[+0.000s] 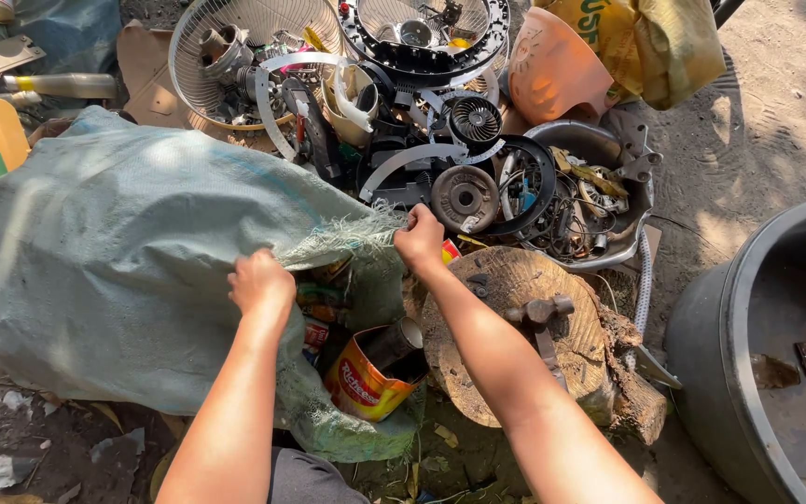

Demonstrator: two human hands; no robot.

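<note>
**Two hands at the mouth of one scrap sack**

At the centre of the view, two bare hands grip the frayed rim of one large grey-green woven sack (123,243), which lies slumped on its side across the nine o'clock half of the ground. Its cloth is coarse, plastic-woven and wrinkled, with loose threads along the open edge. The left hand (261,285) is closed in a fist on the rim toward seven o'clock of the opening; the right hand (419,239) pinches the same rim at about one o'clock of it, fingers curled tight. The sack's mouth lies between and just below both hands.

One crushed orange tin can (373,378), round and dented, spills from the mouth at six o'clock, with more cans packed behind it; their number cannot be told.

At four o'clock of the right hand stands one round wooden stump (506,280), rough and cracked, with one rusty hammer (541,322) lying on top. At twelve o'clock sits a heap of fan parts, among them one white wire fan guard (200,56). One dark, smooth plastic tub (729,355) stands at three o'clock.
</note>
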